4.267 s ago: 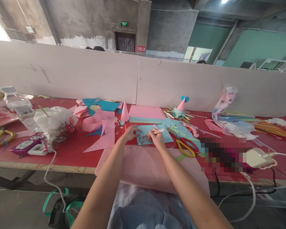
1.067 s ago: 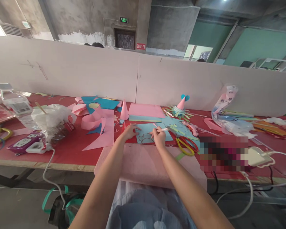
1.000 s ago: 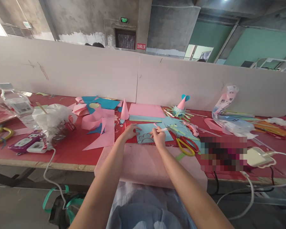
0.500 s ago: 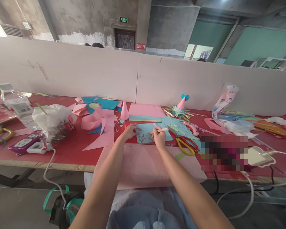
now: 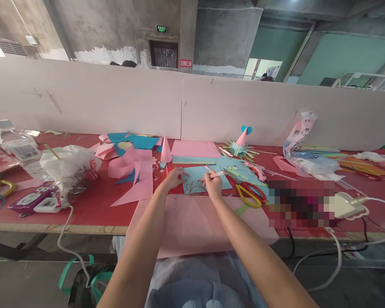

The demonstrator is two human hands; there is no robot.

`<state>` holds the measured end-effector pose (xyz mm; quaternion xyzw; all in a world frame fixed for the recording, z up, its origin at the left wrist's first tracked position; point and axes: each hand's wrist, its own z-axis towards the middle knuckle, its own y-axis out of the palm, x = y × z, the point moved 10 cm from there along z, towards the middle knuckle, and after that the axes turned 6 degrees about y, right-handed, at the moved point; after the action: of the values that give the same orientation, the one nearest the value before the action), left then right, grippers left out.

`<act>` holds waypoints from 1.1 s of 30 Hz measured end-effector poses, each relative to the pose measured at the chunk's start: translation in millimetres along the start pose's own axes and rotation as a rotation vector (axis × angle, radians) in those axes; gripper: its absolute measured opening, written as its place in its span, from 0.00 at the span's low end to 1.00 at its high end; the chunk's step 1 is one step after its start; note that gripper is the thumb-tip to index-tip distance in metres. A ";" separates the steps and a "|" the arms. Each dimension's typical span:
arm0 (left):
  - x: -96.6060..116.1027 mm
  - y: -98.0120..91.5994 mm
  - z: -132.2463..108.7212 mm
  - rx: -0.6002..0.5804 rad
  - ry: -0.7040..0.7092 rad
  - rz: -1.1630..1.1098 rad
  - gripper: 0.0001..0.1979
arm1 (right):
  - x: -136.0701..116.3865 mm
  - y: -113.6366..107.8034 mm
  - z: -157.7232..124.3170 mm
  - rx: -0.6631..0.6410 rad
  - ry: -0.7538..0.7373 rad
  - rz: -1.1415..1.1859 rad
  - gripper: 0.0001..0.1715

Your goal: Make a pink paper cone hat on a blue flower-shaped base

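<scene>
On the red table, the blue paper lay flat, curved lines drawn on it. The left hand, fingers loosely spread, rested at its left edge; the right hand was pinched around a pen. The paper was probably light and easily creased, best pressed at an edge; the pen, likely stiff and light, best gripped low.

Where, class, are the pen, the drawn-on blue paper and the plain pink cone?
Pen point(image 5: 217, 174): head view, on the barrel.
Drawn-on blue paper point(image 5: 194, 174): head view, on a bare upper patch.
Plain pink cone point(image 5: 166, 152): head view, middle of its side.
</scene>
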<state>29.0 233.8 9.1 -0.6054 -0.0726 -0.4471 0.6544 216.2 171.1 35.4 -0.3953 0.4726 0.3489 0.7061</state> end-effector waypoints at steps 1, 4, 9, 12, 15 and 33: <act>0.5 0.3 0.1 -0.005 0.002 0.005 0.18 | 0.8 0.5 0.6 -0.001 0.005 -0.011 0.11; 2.4 -0.1 -0.3 -0.013 -0.001 0.007 0.17 | 2.7 -1.7 1.8 0.027 0.013 -0.021 0.12; 3.8 -2.2 -1.2 0.004 -0.002 -0.013 0.17 | 5.5 -3.4 1.0 0.028 0.044 0.032 0.13; 1.6 -1.5 -0.7 0.013 -0.004 -0.031 0.16 | 4.5 -1.8 0.6 0.009 0.040 0.036 0.12; 0.2 -1.0 -0.2 0.017 -0.005 -0.040 0.16 | 5.5 -0.6 1.3 0.006 0.038 0.020 0.13; -1.2 0.6 -0.6 0.003 -0.009 -0.035 0.17 | 3.4 -5.7 1.6 0.047 0.035 0.010 0.13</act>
<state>28.5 233.9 7.8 -0.6052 -0.0866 -0.4557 0.6470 222.8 170.4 33.9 -0.3823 0.4948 0.3342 0.7052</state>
